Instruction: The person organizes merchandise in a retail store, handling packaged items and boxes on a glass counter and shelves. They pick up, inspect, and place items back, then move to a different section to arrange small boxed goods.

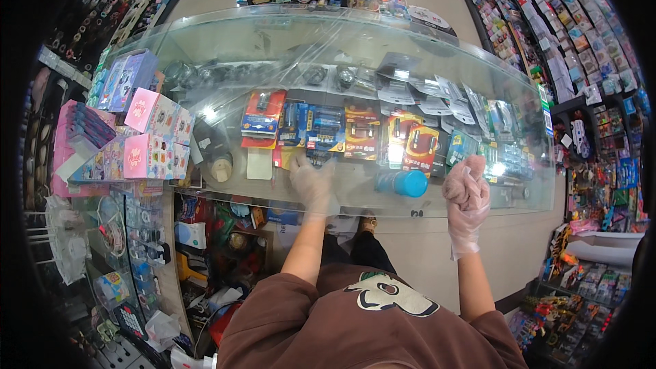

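My left hand (313, 187), in a thin clear plastic glove, is at the front part of the glass display counter (359, 205). Its fingers are spread near a yellow card and blue battery packs (325, 125); nothing shows in its grasp. Over the counter's right front side, my right hand (467, 215), gloved the same way, grips a bunched pink cloth (464, 182). Between the hands is a cylindrical container with a blue end (410, 183); whether it is on or under the glass is unclear. Red-and-yellow carded batteries (361, 130) lie in a row beyond.
Pink-topped boxes (159, 113) are stacked at the counter's left end. Wristwatches (315, 76) and silvery packets (397, 92) show behind the batteries. Below left, open shelving (241, 236) holds mixed goods. Racks of hanging merchandise (610, 174) line the right side.
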Available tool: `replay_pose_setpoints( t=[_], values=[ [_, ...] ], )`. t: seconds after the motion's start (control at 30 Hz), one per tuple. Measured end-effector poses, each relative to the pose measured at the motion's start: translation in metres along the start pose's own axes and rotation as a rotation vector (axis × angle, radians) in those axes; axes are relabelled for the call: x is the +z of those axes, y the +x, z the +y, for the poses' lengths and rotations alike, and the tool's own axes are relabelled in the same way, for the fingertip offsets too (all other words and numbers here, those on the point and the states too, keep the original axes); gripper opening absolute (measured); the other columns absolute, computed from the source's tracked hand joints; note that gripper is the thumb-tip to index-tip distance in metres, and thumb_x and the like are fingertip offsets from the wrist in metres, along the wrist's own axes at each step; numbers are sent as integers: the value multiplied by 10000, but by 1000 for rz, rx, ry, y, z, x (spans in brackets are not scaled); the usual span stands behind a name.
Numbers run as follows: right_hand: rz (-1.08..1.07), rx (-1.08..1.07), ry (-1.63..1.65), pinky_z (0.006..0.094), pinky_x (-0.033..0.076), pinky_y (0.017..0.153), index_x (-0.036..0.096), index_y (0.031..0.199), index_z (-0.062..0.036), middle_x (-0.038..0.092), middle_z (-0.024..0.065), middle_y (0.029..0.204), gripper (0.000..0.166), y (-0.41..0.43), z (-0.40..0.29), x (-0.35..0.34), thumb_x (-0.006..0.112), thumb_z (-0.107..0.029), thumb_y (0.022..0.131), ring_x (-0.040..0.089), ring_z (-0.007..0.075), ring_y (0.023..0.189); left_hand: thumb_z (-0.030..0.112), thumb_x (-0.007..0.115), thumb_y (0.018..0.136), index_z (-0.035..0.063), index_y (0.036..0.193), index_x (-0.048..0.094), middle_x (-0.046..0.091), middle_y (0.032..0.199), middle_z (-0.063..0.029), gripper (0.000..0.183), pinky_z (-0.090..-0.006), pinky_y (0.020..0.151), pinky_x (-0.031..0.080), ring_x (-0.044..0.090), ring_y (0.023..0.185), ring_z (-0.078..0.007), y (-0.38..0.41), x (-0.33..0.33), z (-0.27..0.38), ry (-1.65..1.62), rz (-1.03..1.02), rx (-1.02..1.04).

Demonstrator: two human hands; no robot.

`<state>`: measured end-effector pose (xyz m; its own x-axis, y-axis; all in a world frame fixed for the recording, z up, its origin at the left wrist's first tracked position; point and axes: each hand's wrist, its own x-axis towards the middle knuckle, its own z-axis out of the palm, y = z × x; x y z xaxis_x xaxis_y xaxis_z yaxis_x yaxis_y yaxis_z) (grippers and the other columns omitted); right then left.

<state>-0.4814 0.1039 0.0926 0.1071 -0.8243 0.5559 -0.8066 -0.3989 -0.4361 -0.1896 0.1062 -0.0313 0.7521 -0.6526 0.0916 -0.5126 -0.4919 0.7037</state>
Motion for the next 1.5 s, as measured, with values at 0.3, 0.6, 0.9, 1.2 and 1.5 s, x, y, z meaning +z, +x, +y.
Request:
replay_pose_setpoints(
  t=[0.3, 0.6, 0.9, 1.2, 1.5],
  values=[
    [-48, 43, 14, 362, 462, 854, 626, 1192, -117, 563, 128, 1046, 599, 4, -10, -4, 594, 89, 630, 564, 321, 968, 449, 792, 628, -7, 945, 632, 640, 962, -189, 578, -457, 798, 502, 616, 958, -356, 13, -10, 16, 320, -172, -17],
    [-31, 49, 47, 368, 471, 834, 624, 1203, -123, 575, 128, 1034, 611, 8, -18, -6, 600, 86, 629, 570, 324, 945, 492, 796, 578, 5, 780, 663, 651, 734, -200, 544, -468, 693, 511, 640, 722, -397, -13, -86, -3, 76, -310, 150],
    [-22, 26, 59, 379, 489, 776, 629, 1183, -109, 582, 152, 986, 583, 10, -15, -6, 596, 68, 628, 589, 347, 879, 535, 784, 639, -56, 958, 638, 637, 946, -216, 687, -464, 786, 497, 623, 880, -369, 64, -21, 51, 228, -35, 154],
    [-31, 15, 28, 352, 464, 830, 623, 1198, -123, 560, 125, 1022, 591, 7, -11, -5, 629, 63, 637, 563, 319, 939, 479, 730, 755, -29, 1053, 642, 640, 970, -204, 596, -426, 795, 487, 613, 900, -324, 46, -19, 42, -13, 91, 183],
    [-57, 31, 37, 347, 466, 825, 619, 1206, -119, 558, 127, 1011, 598, 9, -14, -7, 617, 75, 641, 570, 315, 924, 316, 621, 900, 22, 927, 664, 585, 673, -36, 298, -277, 519, 436, 536, 535, -142, 4, 45, 82, -1091, -604, -598]
  ],
)
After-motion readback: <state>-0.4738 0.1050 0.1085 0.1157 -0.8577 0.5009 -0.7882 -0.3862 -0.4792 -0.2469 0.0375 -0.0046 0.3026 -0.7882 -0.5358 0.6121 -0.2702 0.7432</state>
